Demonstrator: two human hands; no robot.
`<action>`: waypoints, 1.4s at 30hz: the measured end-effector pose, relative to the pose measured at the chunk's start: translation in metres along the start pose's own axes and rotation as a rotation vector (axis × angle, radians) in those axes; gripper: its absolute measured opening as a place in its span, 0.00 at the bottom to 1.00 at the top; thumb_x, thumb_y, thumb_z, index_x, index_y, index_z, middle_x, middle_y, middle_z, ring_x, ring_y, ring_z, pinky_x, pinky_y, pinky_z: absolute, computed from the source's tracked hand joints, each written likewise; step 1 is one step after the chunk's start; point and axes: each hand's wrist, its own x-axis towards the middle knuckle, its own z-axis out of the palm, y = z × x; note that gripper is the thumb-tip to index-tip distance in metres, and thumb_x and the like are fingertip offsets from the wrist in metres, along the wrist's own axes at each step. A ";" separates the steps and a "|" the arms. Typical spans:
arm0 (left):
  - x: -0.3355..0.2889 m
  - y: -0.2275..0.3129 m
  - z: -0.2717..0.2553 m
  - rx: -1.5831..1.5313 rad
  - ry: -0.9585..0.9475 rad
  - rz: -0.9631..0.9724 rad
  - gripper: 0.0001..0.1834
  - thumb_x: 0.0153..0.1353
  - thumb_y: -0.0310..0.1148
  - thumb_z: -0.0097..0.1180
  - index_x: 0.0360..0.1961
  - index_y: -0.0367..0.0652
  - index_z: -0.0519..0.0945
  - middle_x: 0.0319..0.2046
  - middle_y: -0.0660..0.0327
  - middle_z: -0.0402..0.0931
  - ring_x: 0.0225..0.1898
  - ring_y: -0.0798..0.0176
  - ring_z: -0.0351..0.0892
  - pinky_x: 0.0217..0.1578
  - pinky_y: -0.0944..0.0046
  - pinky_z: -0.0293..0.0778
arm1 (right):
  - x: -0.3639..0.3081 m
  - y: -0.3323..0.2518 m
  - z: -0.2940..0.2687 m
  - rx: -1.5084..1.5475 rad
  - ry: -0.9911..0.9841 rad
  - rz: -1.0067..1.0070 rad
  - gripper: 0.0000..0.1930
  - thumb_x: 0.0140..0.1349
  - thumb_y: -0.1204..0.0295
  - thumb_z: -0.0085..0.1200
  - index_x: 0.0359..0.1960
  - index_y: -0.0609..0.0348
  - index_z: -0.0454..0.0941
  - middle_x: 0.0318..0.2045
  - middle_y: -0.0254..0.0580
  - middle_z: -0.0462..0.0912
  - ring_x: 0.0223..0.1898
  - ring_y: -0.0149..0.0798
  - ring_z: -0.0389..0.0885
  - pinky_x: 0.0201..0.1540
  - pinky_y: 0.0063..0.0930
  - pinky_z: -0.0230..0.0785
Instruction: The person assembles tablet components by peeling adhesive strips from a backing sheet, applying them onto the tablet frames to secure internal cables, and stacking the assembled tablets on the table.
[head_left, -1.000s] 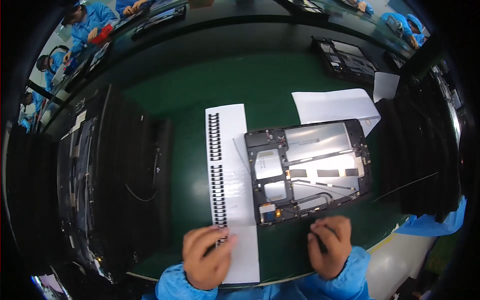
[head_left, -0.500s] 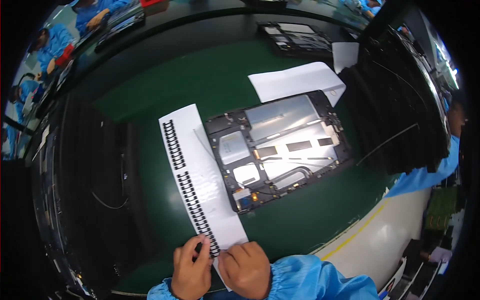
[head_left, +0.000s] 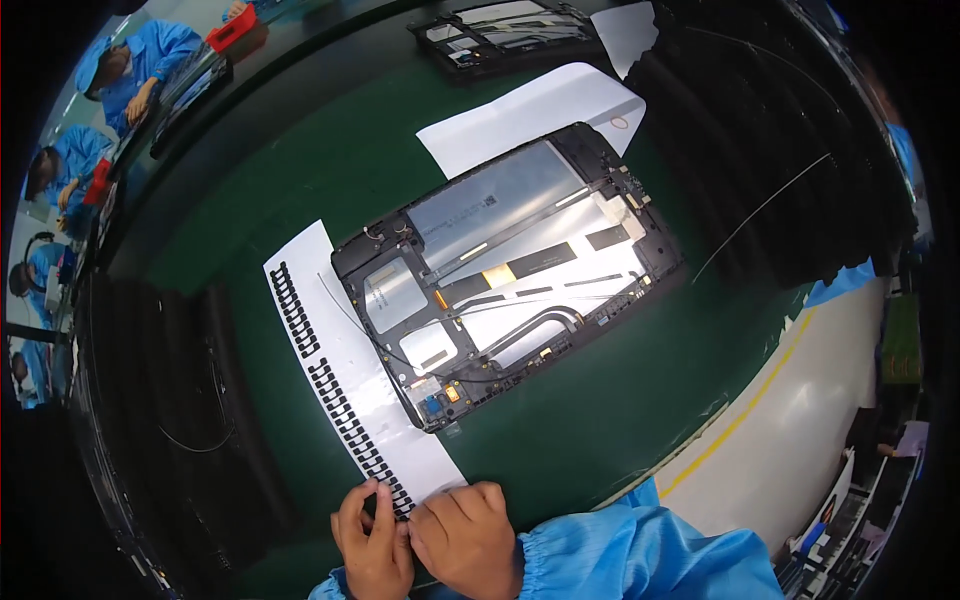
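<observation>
A white sheet (head_left: 385, 418) with a row of small black stickers (head_left: 340, 412) slants across the green table. My left hand (head_left: 372, 540) is closed at the row's near end, its thumb and index finger bent together. Beside it my right hand (head_left: 465, 535) lies curled over the near end of the sheet, knuckles up. The two hands almost touch, and whatever sits between their fingertips is hidden. Just beyond them lies an opened tablet (head_left: 515, 265), its silver battery, black flex cables and thin wires exposed; its left edge overlaps the sheet.
Another white sheet (head_left: 510, 115) lies partly beneath the tablet's far edge. A second opened tablet (head_left: 500, 35) is at the back. Dark stacked trays (head_left: 150, 400) stand on the left, and more dark trays (head_left: 770, 170) on the right. Co-workers in blue (head_left: 140, 70) sit at upper left.
My view has turned, so the tablet and sheets appear farther left and tilted. Both hands stay closed together at the sheet's near end, with only slight finger shifts.
</observation>
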 end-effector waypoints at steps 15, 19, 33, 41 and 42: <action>0.093 0.054 -0.023 -0.018 -0.094 0.062 0.11 0.39 0.18 0.57 0.29 0.37 0.78 0.32 0.56 0.74 0.34 0.54 0.72 0.32 0.62 0.68 | 0.002 0.069 -0.077 0.407 -0.004 0.028 0.08 0.42 0.76 0.55 0.25 0.59 0.70 0.25 0.43 0.70 0.29 0.44 0.67 0.34 0.37 0.59; 0.134 0.071 0.022 -0.106 -0.058 0.193 0.13 0.35 0.18 0.61 0.27 0.38 0.78 0.24 0.58 0.70 0.25 0.57 0.69 0.25 0.65 0.66 | 0.003 0.071 -0.079 0.424 -0.056 0.039 0.08 0.42 0.76 0.55 0.25 0.60 0.70 0.27 0.43 0.70 0.30 0.45 0.68 0.35 0.38 0.60; 0.153 0.078 0.029 -0.070 -0.107 0.181 0.09 0.39 0.18 0.60 0.25 0.37 0.77 0.24 0.57 0.72 0.26 0.61 0.70 0.25 0.67 0.67 | 0.000 0.076 -0.079 0.391 -0.119 -0.037 0.09 0.44 0.73 0.54 0.28 0.62 0.69 0.30 0.44 0.68 0.34 0.46 0.67 0.39 0.41 0.59; 0.157 0.082 0.030 -0.047 -0.152 0.167 0.07 0.40 0.17 0.57 0.23 0.37 0.75 0.24 0.58 0.70 0.26 0.60 0.69 0.24 0.67 0.65 | 0.002 0.078 -0.081 0.396 -0.106 -0.061 0.10 0.45 0.71 0.52 0.29 0.63 0.70 0.29 0.46 0.67 0.34 0.47 0.66 0.39 0.42 0.59; 0.158 0.083 0.029 -0.048 -0.161 0.156 0.07 0.40 0.17 0.57 0.23 0.37 0.74 0.23 0.58 0.70 0.25 0.60 0.68 0.24 0.67 0.65 | 0.002 0.078 -0.081 0.396 -0.104 -0.059 0.10 0.45 0.71 0.52 0.29 0.63 0.70 0.29 0.46 0.67 0.34 0.47 0.66 0.39 0.42 0.59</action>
